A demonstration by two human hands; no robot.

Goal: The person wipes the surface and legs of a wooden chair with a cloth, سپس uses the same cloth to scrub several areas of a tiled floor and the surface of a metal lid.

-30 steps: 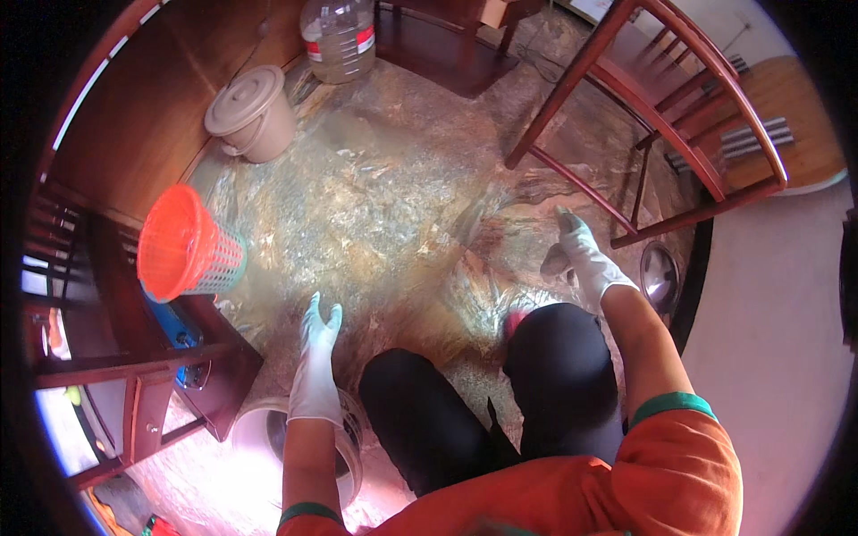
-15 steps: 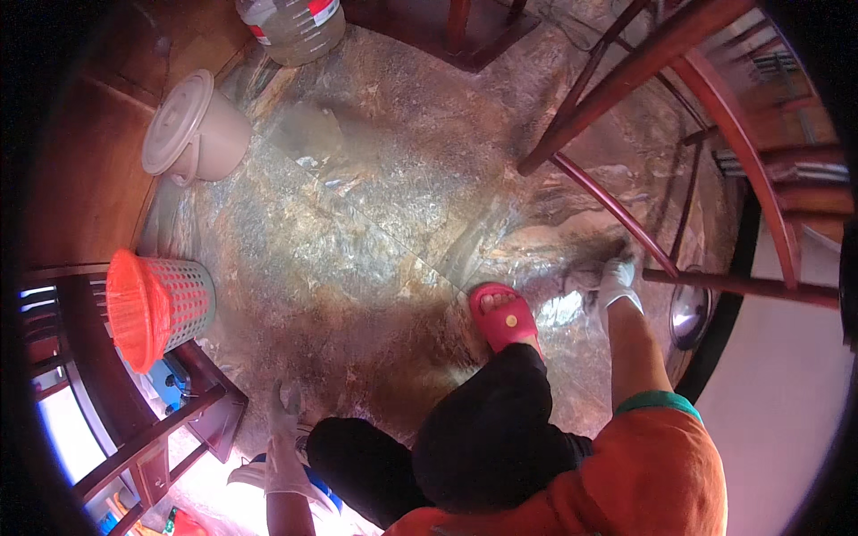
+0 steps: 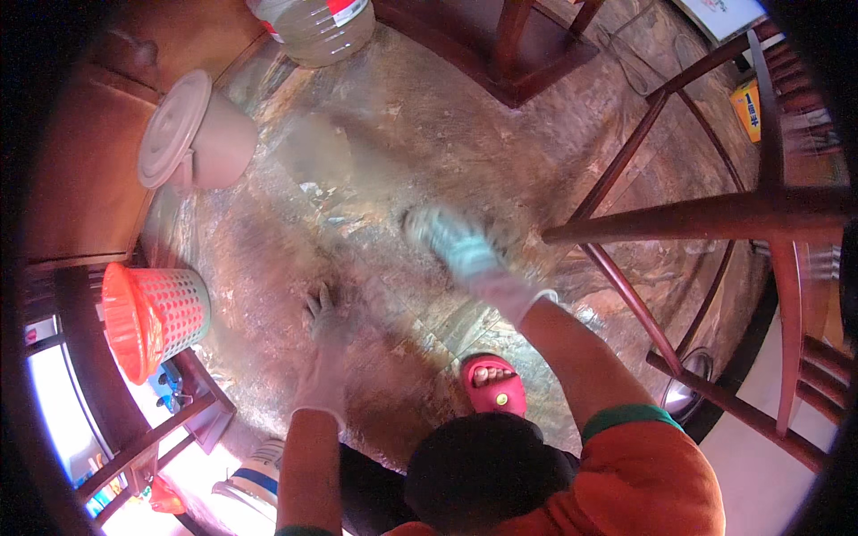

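Observation:
My left hand [image 3: 327, 320], in a thin whitish glove, rests on the brown mottled floor [image 3: 393, 161] with its fingers apart and nothing visible in it. Farther forward and to the right is my right hand [image 3: 458, 246], gloved too and smeared pale blue by motion, low over or on the floor. A dark blurred patch lies at its fingertips; whether it is a cloth or shadow I cannot tell. My foot in a red slipper [image 3: 494, 384] is planted behind my right hand.
On the left stand a lidded beige bucket [image 3: 219, 134] and a perforated basket with an orange liner [image 3: 186, 308]. A large clear jug [image 3: 326, 31] is at the back. Dark wooden chair legs [image 3: 626, 223] rise at the right, near a wooden base [image 3: 483, 62].
My right hand has swept left and forward from beside the chair at the right. My left hand has reached forward onto the floor. The view has shifted, and the chair appears turned.

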